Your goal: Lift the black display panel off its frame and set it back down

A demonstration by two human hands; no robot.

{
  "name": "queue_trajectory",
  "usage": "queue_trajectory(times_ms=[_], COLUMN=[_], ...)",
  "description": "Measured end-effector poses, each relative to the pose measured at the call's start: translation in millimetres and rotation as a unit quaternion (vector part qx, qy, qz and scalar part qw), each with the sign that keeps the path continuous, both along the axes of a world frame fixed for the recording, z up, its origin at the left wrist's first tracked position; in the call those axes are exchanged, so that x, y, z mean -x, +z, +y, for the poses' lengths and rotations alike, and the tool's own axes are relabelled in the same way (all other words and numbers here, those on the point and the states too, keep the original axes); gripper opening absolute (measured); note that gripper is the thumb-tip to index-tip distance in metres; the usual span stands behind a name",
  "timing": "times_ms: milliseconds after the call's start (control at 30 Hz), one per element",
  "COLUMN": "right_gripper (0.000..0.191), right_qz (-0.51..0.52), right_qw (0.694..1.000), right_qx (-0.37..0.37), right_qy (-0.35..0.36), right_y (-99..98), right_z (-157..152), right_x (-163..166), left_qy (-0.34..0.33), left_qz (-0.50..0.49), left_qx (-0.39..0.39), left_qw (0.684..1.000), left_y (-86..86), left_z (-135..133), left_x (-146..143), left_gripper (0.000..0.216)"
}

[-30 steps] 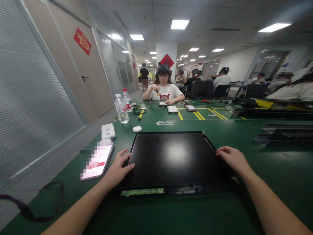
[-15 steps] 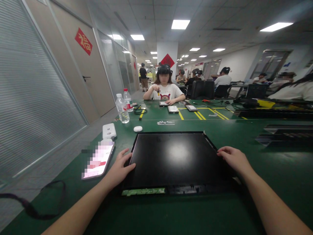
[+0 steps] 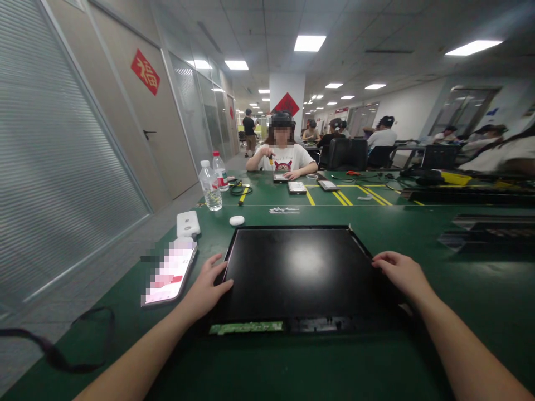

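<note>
A large black flat screen panel (image 3: 298,273) lies face up on the green table (image 3: 460,289), with a green circuit strip (image 3: 246,328) along its near edge. My left hand (image 3: 204,289) rests on the panel's left edge, thumb on top and fingers curled at the side. My right hand (image 3: 399,272) lies on the right edge, fingers bent over the frame. Both hands grip the panel by its sides.
A phone (image 3: 169,273) with a lit screen lies left of the panel, with a white power bank (image 3: 188,223) and a small white object (image 3: 236,220) beyond. Two water bottles (image 3: 209,185) stand further back. A person sits opposite (image 3: 282,153) with small devices. A black strap (image 3: 58,351) hangs at the table's left edge.
Hands and panel stay in the same grip. The view has shifted very slightly; nothing else has visibly moved.
</note>
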State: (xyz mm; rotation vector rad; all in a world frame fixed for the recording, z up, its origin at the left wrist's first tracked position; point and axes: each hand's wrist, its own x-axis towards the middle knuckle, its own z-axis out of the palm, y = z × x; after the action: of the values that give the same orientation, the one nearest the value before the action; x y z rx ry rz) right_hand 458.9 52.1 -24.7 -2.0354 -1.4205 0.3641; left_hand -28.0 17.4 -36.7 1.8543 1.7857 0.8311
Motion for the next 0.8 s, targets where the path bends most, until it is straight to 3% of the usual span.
queue_trajectory(times_ms=[800], right_gripper=[0.021], right_qz=[-0.016], right_qw=[1.000], right_qx=[0.004], right_qy=[0.001], right_y=[3.5], right_z=[-1.2], right_x=[2.1], left_qy=[-0.019], left_qz=[0.048], left_qx=[0.015], left_qw=[0.999], left_y=[2.3], left_z=[-2.2], left_x=[-3.2], left_gripper=[0.053])
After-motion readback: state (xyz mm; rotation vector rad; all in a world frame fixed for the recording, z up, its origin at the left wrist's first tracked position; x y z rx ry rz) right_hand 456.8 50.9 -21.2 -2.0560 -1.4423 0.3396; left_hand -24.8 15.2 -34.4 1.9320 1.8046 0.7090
